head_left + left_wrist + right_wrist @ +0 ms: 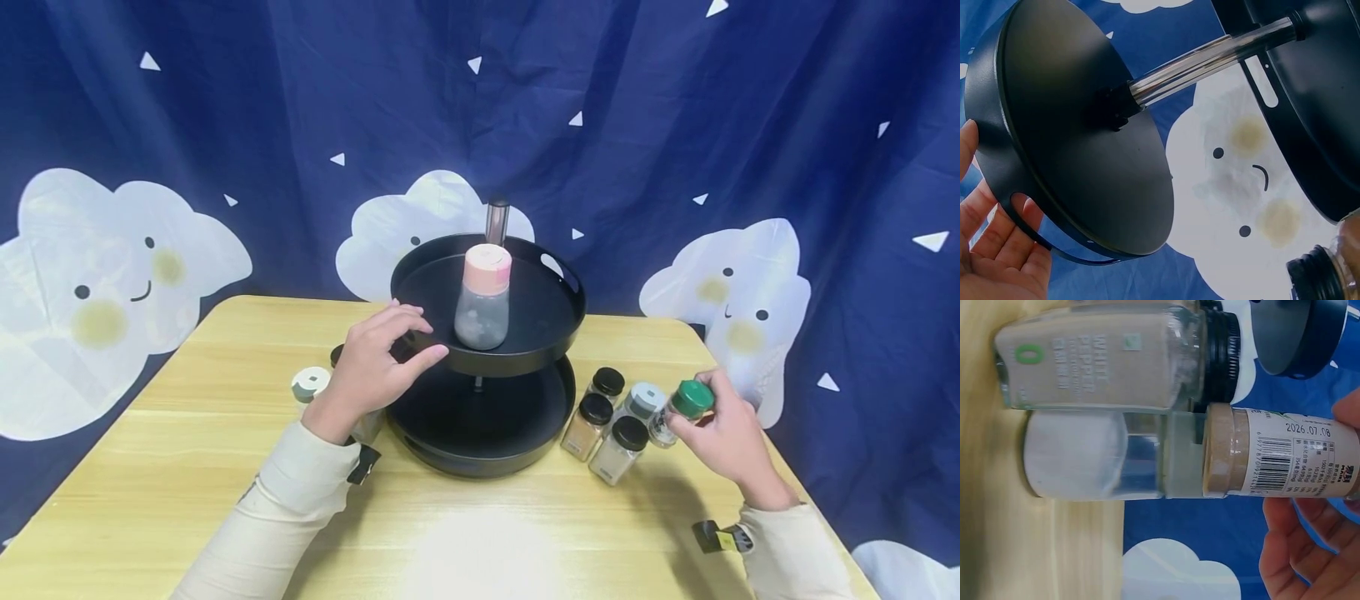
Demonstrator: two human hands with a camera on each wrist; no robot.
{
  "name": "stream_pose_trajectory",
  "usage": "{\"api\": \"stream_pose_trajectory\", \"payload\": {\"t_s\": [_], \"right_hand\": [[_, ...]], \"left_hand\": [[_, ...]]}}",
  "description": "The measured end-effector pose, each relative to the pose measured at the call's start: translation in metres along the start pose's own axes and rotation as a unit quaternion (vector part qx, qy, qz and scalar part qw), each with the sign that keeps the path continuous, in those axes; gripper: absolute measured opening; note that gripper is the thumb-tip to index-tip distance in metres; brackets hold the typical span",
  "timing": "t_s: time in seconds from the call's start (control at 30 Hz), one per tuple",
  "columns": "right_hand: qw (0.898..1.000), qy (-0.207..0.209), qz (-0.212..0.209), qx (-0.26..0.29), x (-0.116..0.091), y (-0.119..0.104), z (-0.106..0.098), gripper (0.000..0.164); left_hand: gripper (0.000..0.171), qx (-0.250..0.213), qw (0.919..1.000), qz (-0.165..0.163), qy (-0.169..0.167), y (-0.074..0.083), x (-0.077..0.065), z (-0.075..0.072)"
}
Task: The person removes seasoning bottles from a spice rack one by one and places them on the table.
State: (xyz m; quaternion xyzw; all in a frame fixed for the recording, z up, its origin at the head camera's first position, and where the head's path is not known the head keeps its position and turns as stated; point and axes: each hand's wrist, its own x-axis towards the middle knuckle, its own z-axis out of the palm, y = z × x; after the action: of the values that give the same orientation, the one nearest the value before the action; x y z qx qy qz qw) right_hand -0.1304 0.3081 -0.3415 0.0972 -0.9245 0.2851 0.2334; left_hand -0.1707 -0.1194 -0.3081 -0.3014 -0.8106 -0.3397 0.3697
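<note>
My right hand (735, 437) grips a green-capped seasoning jar (692, 400) at the right of the table. The right wrist view shows its printed label (1300, 453) and brown contents, with the jar raised above table level. Beside the left rim of a black two-tier round tray (517, 364) is my left hand (371, 358), fingers spread and loosely bent. In the left wrist view its fingers (1007, 240) lie by the upper tier's handle slot; whether they touch the rim I cannot tell. A pink-capped bottle (482, 312) stands on the upper tier.
Right of the tray stand several seasoning jars, including a black-capped white pepper jar (1097, 359) and a pale-blue-capped jar (645, 402). A white-capped jar (310, 383) and others, partly hidden by my left arm, stand left. A blue curtain (600, 125) hangs behind the wooden table (187, 400).
</note>
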Motion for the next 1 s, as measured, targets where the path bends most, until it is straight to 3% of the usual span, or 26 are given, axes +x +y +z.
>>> {"api": "stream_pose_trajectory", "payload": {"t_s": [0.3, 0.53, 1.0], "right_hand": [[1.000, -0.014, 0.000, 0.013, -0.008, 0.007, 0.007, 0.040], [0.998, -0.054, 0.031, 0.007, -0.014, 0.013, 0.010, 0.041], [0.992, -0.118, 0.037, 0.003, -0.026, 0.028, 0.027, 0.047]], "left_hand": [[0.028, 0.000, 1.0000, -0.003, -0.003, 0.001, 0.000, 0.000], [0.029, 0.001, 1.0000, -0.002, 0.001, 0.001, 0.000, 0.000], [0.028, -0.002, 1.0000, -0.006, 0.000, 0.001, 0.000, 0.000]]}}
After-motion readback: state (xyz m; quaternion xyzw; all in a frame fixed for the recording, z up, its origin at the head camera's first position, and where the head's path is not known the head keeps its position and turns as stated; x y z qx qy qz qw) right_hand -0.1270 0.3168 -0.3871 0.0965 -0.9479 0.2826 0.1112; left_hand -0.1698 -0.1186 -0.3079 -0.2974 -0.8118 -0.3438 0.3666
